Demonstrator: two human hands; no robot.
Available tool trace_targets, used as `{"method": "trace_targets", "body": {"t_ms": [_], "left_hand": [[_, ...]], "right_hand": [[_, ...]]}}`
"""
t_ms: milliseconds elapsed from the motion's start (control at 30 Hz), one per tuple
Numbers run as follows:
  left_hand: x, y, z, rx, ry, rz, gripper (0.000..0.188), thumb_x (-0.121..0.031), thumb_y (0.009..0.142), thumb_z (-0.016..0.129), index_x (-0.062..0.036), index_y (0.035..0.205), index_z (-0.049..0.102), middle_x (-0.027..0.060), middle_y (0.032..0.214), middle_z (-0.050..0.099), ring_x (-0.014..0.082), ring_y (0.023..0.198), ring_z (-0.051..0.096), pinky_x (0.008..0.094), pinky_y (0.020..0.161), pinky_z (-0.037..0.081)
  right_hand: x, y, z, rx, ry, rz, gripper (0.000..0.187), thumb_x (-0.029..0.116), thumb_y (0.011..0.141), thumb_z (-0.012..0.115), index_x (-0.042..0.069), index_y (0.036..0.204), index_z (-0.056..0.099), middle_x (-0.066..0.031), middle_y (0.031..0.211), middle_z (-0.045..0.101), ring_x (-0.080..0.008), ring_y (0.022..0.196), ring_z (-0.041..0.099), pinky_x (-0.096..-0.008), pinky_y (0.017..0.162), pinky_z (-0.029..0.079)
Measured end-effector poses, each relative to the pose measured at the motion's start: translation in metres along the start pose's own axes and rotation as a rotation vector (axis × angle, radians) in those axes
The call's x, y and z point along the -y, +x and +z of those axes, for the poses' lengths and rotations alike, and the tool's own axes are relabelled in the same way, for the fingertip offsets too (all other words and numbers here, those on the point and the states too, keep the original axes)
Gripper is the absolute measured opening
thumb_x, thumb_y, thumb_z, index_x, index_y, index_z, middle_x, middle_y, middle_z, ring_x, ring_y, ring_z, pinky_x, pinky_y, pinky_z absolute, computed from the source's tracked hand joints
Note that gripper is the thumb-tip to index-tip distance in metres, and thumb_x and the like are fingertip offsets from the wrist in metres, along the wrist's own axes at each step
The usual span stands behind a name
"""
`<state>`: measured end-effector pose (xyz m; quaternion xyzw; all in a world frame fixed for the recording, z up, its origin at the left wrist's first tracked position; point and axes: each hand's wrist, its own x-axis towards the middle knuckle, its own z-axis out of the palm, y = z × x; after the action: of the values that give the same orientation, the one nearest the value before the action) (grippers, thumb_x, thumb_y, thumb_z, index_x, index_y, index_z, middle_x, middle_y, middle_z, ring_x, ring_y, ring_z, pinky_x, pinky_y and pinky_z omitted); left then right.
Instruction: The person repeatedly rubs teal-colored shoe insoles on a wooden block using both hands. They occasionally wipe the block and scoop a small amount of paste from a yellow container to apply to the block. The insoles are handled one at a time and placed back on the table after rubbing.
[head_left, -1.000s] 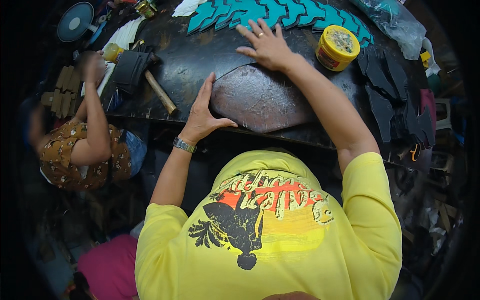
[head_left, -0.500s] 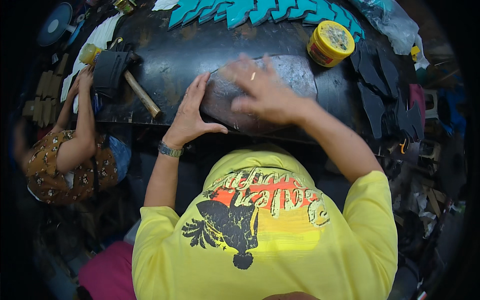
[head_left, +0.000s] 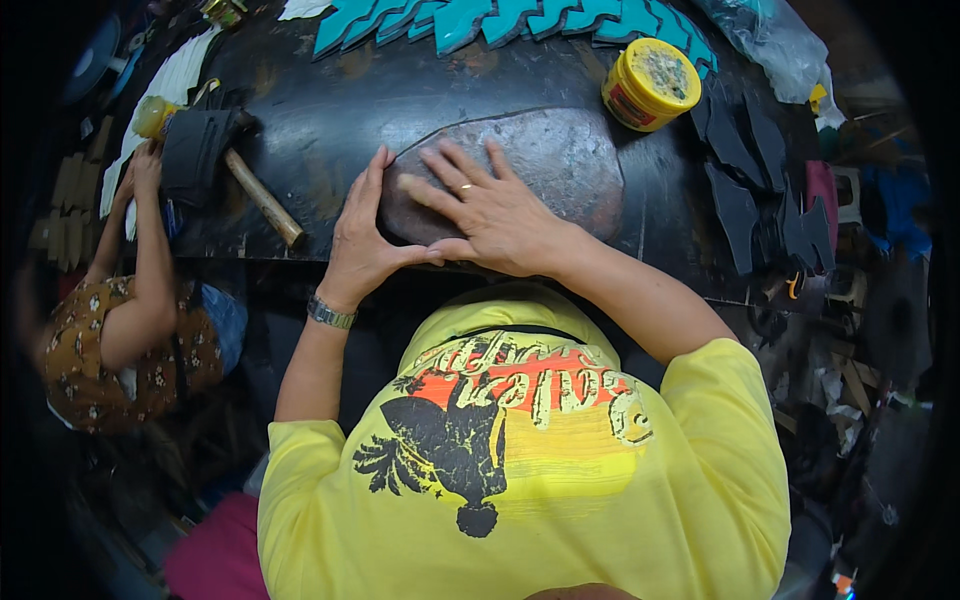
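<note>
A flat, dark brown slab with rounded corners, which looks like stone, lies at the table's near edge. My right hand rests palm down on its left part, fingers spread; the fingertips are a little blurred. My left hand stands at the slab's left end, its fingers straight along that side and its thumb stretched towards the right hand. The two thumbs meet at the slab's near left edge. Neither hand grips anything that I can see.
On the black table lie a hammer, teal cut pieces and black cut pieces. A yellow tub stands beyond the slab. At the left another person handles things beside a dark stack.
My right hand has come down and left across the slab, from a blurred sweep to lying on it beside the left thumb. The whole view has shifted slightly.
</note>
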<state>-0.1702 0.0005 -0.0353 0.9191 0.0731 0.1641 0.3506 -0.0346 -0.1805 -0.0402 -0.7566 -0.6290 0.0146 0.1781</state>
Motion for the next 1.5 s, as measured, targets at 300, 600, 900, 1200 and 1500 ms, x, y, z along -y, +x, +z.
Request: {"method": "trace_targets", "body": {"t_ms": [300,600,900,1200,1500], "left_hand": [[-0.004,0.004,-0.005,0.075,0.111,0.079,0.1,-0.049,0.064,0.09,-0.0091,0.147,0.05,0.0133,0.145,0.05,0.0334,0.136,0.047,0.0514,0.12,0.029],[-0.025,0.03,0.047,-0.075,0.181,0.098,0.078,-0.055,0.102,0.045,-0.0044,0.158,0.026,0.0175,0.156,0.04,0.0373,0.148,0.031,0.0571,0.12,0.015],[-0.028,0.033,0.052,-0.164,0.132,-0.048,0.068,-0.02,0.101,0.055,-0.0058,0.159,0.024,0.0134,0.127,0.06,0.0328,0.122,0.055,0.0576,0.114,0.027],[-0.023,0.049,0.042,-0.035,0.211,-0.008,0.055,-0.019,0.102,0.053,-0.0137,0.155,0.038,0.0112,0.124,0.06,0.0304,0.119,0.053,0.063,0.114,0.024],[-0.021,0.058,0.042,0.006,0.345,-0.016,0.045,-0.021,0.102,0.054,-0.0179,0.146,0.051,0.009,0.135,0.056,0.0292,0.129,0.049,0.0625,0.115,0.022]], "right_hand": [[-0.044,-0.06,-0.053,-0.016,0.02,0.371,0.074,0.054,0.099,0.052,0.015,0.158,0.03,-0.0227,0.159,0.033,-0.0407,0.15,0.026,-0.063,0.119,0.018],[-0.106,0.017,-0.037,-0.04,-0.331,0.474,0.072,0.059,0.099,0.048,0.021,0.158,0.032,-0.0172,0.162,0.032,-0.0389,0.153,0.02,-0.0669,0.118,0.014],[-0.011,-0.055,-0.039,0.153,0.02,0.109,0.079,0.062,0.093,0.053,0.019,0.157,0.035,-0.0195,0.162,0.031,-0.0368,0.153,0.021,-0.0652,0.119,0.013],[-0.107,-0.045,-0.048,0.04,-0.24,0.242,0.075,0.055,0.098,0.051,0.02,0.16,0.027,-0.0134,0.164,0.029,-0.0342,0.152,0.023,-0.0568,0.122,0.017],[-0.036,-0.046,-0.048,0.132,-0.059,0.09,0.079,0.069,0.094,0.045,0.025,0.159,0.031,-0.0265,0.162,0.023,-0.0419,0.153,0.017,-0.0625,0.121,0.012]]}}
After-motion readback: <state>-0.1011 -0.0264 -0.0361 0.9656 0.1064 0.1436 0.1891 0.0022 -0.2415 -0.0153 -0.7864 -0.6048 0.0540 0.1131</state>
